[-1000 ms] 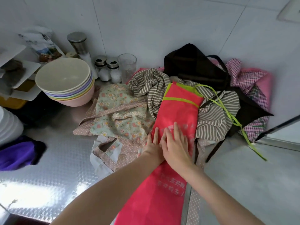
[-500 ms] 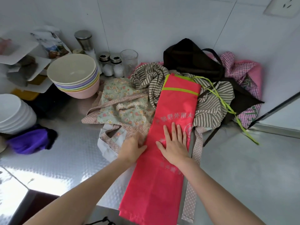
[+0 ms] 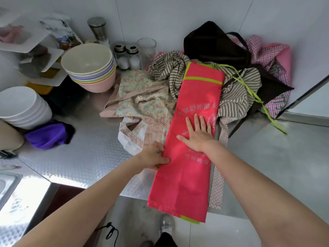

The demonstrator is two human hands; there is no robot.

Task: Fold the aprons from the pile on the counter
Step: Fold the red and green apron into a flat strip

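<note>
Red apron [image 3: 194,139] folded into a long strip on the steel desk [image 3: 80,154], both hands on it.
Right hand [image 3: 199,135] lies flat, fingers straight, pressing the strip's middle over the printed text. Left hand [image 3: 154,157] pinches the strip's left edge, thumb on top. Strip's far end rests on the apron pile [image 3: 231,90] (striped, floral, black, pink check); near end hangs over the desk edge. Green ties [image 3: 249,90] trail right across the pile. Stacked bowls [image 3: 90,66] sit left of the pile.
</note>
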